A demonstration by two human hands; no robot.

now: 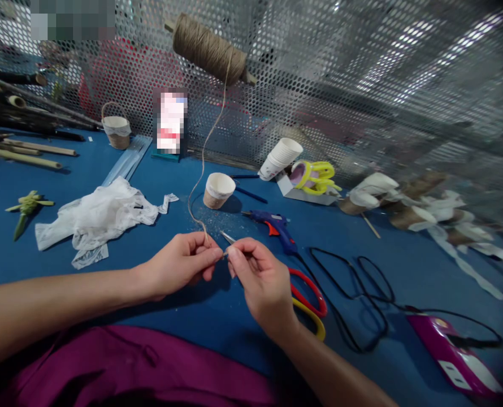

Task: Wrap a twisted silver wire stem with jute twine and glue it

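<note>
My left hand is closed in a pinch on a thin brown twine, which runs up to a spool mounted on the mesh. Fingertip to fingertip with it, my right hand pinches the short end of the same twine. Scissors with red and yellow handles lie partly hidden beneath my right hand, their blade tips showing beyond the knuckles. Just past my hands stands a paper cup wrapped in twine, with lace around its rim. A blue glue gun lies to the right of it.
White lace is heaped at left, near a green plant-like piece. Stacked paper cups, yellow-handled scissors, and a handled cup stand along the mesh. A black cord loops near a purple power strip.
</note>
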